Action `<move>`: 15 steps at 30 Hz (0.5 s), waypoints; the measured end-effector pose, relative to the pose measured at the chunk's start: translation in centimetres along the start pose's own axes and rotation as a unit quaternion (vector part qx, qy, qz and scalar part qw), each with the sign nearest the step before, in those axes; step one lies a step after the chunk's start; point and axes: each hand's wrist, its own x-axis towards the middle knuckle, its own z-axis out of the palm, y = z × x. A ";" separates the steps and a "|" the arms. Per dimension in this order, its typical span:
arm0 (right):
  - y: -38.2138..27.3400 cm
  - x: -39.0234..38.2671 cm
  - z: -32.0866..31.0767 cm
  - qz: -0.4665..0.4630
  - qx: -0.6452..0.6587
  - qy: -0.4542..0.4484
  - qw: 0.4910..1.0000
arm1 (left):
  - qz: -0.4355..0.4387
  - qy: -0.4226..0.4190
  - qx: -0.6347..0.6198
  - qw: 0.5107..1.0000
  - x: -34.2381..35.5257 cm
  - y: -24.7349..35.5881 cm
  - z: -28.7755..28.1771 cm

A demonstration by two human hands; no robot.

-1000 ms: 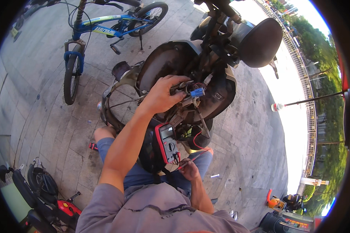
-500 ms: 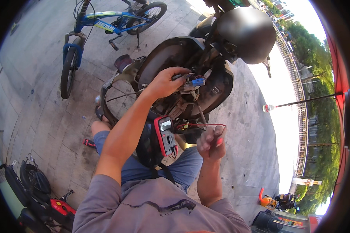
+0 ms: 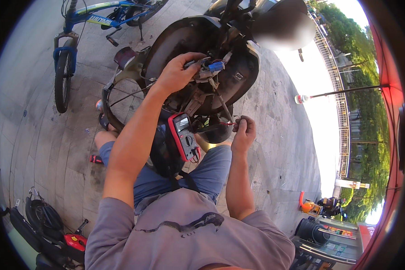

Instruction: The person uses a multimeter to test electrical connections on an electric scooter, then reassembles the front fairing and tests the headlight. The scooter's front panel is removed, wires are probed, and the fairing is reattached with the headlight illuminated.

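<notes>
My left hand (image 3: pixel 177 74) is closed at the wiring of a scooter with its front panels off, its fingertips beside a blue connector (image 3: pixel 216 66). What they pinch there is hard to make out; it looks like a dark plug or a probe. My right hand (image 3: pixel 244 132), lower and to the right, is closed on a thin red test lead (image 3: pixel 225 123). A red and grey multimeter (image 3: pixel 183 137) rests tilted in front of me, between my knees, with leads plugged into its lower end. The dark scooter body (image 3: pixel 173 49) curves behind the connectors.
A blue bicycle (image 3: pixel 94 18) stands at the far left on grey paving (image 3: pixel 36 135). At the lower left is a black and red vehicle (image 3: pixel 74 240). A railing (image 3: pixel 339 108) and a red canopy (image 3: pixel 382 58) with its pole lie to the right.
My right hand has moved up toward the scooter and its fingers have turned, with the red lead now lower and shorter in view. The view has shifted; my left hand stays at the connectors.
</notes>
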 end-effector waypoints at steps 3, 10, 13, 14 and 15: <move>2.6 3.2 -3.9 -0.001 -0.155 0.024 0.988 | 0.040 0.029 0.023 0.999 -0.2 0.1 0.4; 5.7 6.3 -7.3 0.012 -0.350 -0.242 0.905 | 0.011 0.006 0.021 1.000 0.2 -0.6 0.0; 6.6 6.0 -7.8 0.014 -0.334 -0.240 0.911 | 0.018 0.005 0.029 0.999 0.4 -0.9 -0.1; 7.1 5.8 -8.1 0.037 -0.343 -0.230 0.910 | 0.016 0.006 0.031 0.999 0.4 -1.0 -0.2; 7.6 5.6 -8.4 0.044 -0.325 -0.227 0.917 | 0.020 0.004 0.024 0.999 0.4 -1.0 -0.2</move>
